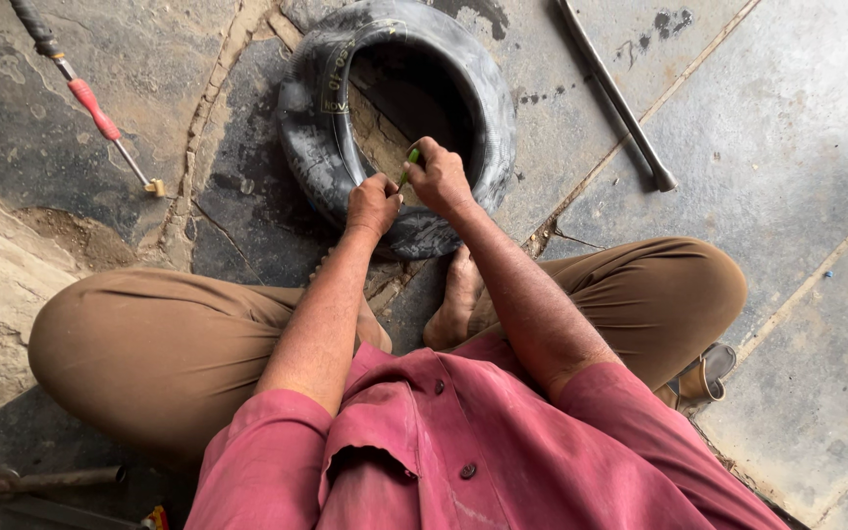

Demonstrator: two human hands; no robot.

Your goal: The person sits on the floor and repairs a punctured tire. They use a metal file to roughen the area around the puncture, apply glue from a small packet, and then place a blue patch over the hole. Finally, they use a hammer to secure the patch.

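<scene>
Both hands are working a small green tool at the tyre's near rim.
The left hand is bracing the tyre at six o'clock, its grip closed on the rim, while the right hand is pinching the green tool upright for leverage.

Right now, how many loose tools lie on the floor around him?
3: a red-handled tool upper left, a long metal bar upper right, a hammer lower left. Others may be hidden.

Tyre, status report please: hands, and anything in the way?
Left hand gripping tyre rim. Right hand closed on small green tool. Metal bar and red-handled tool lie apart, nothing blocking.
</scene>
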